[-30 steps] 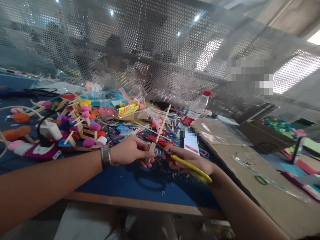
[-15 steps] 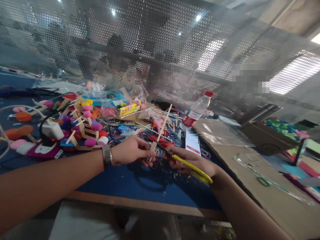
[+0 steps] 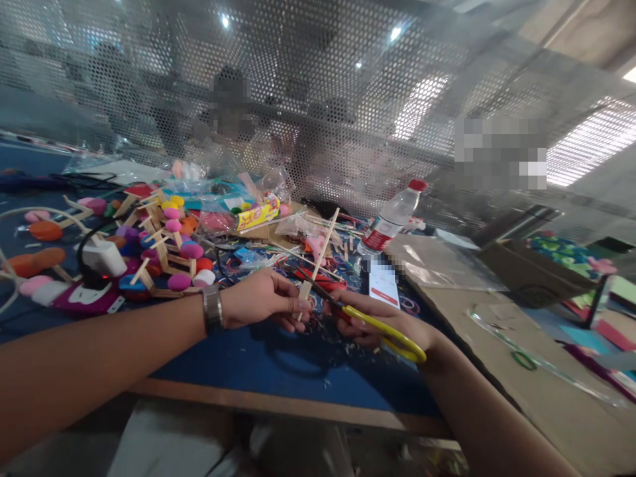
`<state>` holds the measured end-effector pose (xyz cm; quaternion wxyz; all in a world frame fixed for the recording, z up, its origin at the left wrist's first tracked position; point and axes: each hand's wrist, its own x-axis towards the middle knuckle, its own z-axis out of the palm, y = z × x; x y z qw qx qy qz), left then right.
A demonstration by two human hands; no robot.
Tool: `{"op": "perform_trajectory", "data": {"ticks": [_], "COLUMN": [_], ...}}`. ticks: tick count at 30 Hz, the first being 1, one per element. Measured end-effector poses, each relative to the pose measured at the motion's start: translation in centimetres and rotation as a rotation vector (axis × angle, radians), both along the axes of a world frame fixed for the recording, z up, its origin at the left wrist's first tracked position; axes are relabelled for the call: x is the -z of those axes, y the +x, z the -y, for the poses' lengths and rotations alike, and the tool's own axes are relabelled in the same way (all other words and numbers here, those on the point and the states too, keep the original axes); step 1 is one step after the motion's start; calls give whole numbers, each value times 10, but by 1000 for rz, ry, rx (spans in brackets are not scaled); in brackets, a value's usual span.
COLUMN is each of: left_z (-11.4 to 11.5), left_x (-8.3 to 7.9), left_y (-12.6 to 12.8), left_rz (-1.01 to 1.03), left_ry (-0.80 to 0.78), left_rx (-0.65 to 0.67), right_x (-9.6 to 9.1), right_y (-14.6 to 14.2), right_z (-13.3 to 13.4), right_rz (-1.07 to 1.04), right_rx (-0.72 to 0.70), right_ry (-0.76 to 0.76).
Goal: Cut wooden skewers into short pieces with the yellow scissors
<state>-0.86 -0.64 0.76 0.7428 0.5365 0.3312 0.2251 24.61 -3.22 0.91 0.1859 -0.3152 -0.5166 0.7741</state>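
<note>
Between the thumb and fingers of my left hand (image 3: 271, 298) is a thin wooden stick (image 3: 324, 248), tilted up and away to the right. A shorter flat wooden piece (image 3: 305, 291) lies against its lower end in the same pinch. My right hand (image 3: 370, 321) is closed round scissors (image 3: 382, 326) with yellow handles. Their dark blades point left and meet the stick just above my left fingertips; whether the blades are fully closed on it I cannot make out. Small wood chips are scattered on the blue tabletop (image 3: 318, 377) below my hands.
Wooden stick pieces with coloured round pads (image 3: 171, 248) crowd the left, beside a purple power strip (image 3: 87, 296) with a white plug. A red-capped bottle (image 3: 390, 222) and a phone (image 3: 383, 281) stand and lie beyond my right hand. Cardboard (image 3: 477, 344) covers the right side.
Both hands hold nearly the same place. The scissors have shifted very slightly to the right at the handles, and the stick's tip has moved a little left.
</note>
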Motion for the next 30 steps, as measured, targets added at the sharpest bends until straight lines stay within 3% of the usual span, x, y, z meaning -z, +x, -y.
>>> {"op": "perform_trajectory", "data": {"ticks": [15,23,30], "left_z": [-1,-1,0], "left_x": [-1,1,2], "left_y": [-1,-1,-1], "left_rz": [-21,-14,-6], "left_ry": [-7,33,50], "left_rx": [41,93,100], "right_x": [-1,-8,-8], "right_y": [2,1,1], "right_z": [1,-4,-4], "right_rz": [25,155,212], "right_rx": [-21,-79,-79], "right_ry": [9,334,387]}}
